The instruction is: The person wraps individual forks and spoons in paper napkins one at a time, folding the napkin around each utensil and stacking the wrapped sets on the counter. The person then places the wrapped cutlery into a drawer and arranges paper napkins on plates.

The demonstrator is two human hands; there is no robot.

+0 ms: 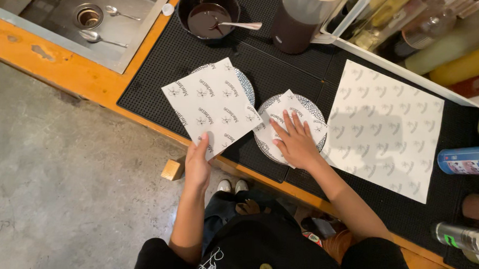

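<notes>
Two hands work at the desk [144,101]. The left hand [198,162], fingers pinched, holds a white printed paper sheet [211,103] by its near corner above a blue-patterned round plate [246,82]. The right hand [297,142], fingers spread flat, presses a folded white paper [284,107] onto a second patterned plate [318,112] on the black rubber mat [167,61]. A large paper stack [385,130] lies just beside it.

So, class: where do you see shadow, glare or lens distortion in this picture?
Head view: soft arm shadow falls across the big paper sheet; glare glints on the spoon in the dark bowl; the wide lens bends the counter edge; focus is sharp throughout.
</notes>
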